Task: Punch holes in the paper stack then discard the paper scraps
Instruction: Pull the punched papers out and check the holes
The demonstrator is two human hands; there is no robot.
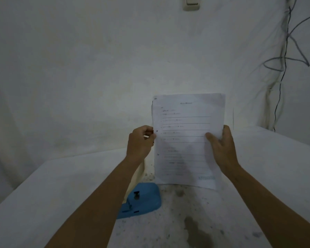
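I hold a white paper stack [184, 140] upright above the table, its printed lined side facing me. My left hand [140, 142] pinches the stack's left edge about halfway up. My right hand [221, 142] grips the right edge, thumb on the front of the sheet. A small dark hole shows near the left edge by my left thumb. The blue hole punch [143, 199] lies on the table below and left of the stack, partly hidden by my left forearm.
The table [267, 158] is covered in white cloth, with dark stains and specks around the punch and towards the near edge. A white wall stands behind it, with a light switch [191, 3] at the top. Cables [284, 59] hang down at the right.
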